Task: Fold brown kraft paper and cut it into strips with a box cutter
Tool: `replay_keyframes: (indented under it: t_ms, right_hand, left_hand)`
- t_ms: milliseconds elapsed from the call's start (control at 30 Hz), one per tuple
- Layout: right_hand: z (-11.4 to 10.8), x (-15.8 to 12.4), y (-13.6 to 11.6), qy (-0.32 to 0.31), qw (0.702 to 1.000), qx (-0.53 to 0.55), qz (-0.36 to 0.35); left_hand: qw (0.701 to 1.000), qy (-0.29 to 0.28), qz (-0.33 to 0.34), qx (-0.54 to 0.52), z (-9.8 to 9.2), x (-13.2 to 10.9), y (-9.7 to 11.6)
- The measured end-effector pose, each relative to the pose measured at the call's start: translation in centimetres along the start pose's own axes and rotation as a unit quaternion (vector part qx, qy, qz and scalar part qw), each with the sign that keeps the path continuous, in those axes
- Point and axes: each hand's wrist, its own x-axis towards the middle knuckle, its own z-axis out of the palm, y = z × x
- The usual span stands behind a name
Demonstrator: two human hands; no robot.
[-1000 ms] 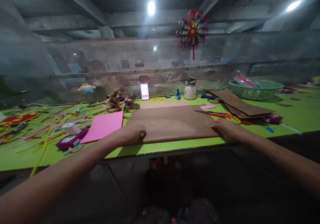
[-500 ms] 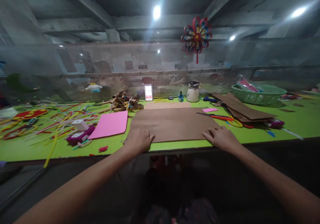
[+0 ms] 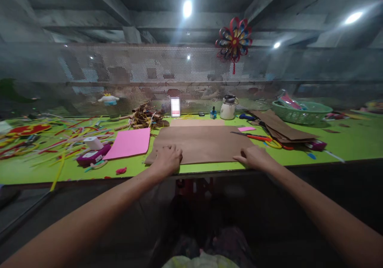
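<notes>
Brown paper [image 3: 203, 142] under loosely spread left grip [image 3: 167, 159], right grip [image 3: 254, 157] at near-right corner, hold unclear

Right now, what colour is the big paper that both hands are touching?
The big paper is plain brown, seen best in the head view.

Both bare forearms [image 3: 110, 209] reach forward and inward from the lower corners. The left grip [image 3: 167, 159] lies palm down, fingers [image 3: 174, 149] loosely bent; the right grip [image 3: 255, 157] arches, thumb [image 3: 241, 159] pointing inward.
</notes>
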Motion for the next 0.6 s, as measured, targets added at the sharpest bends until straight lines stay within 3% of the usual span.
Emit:
replay_keyframes:
  t_ms: [167, 233, 433, 600]
  right_hand:
    - [0.5, 1.1, -2.9, 0.042, 0.998, 0.017, -0.054]
    - [0.9, 1.3, -3.4, 0.056, 0.995, 0.031, -0.075]
    - [0.3, 0.0, -4.8, 0.065, 0.989, 0.079, -0.106]
    - [-0.8, -3.2, -8.6, 0.064, 0.973, 0.094, -0.202]
  left_hand:
    - [0.975, 0.049, 0.215, -0.018, 0.2, 0.9, 0.1]
    - [0.962, 0.055, 0.264, -0.036, 0.0, 1.3, -0.1]
    - [0.979, -0.010, 0.174, -0.105, -1.3, 1.2, 2.0]
    - [0.974, -0.028, 0.194, -0.114, -1.3, 0.1, 4.4]
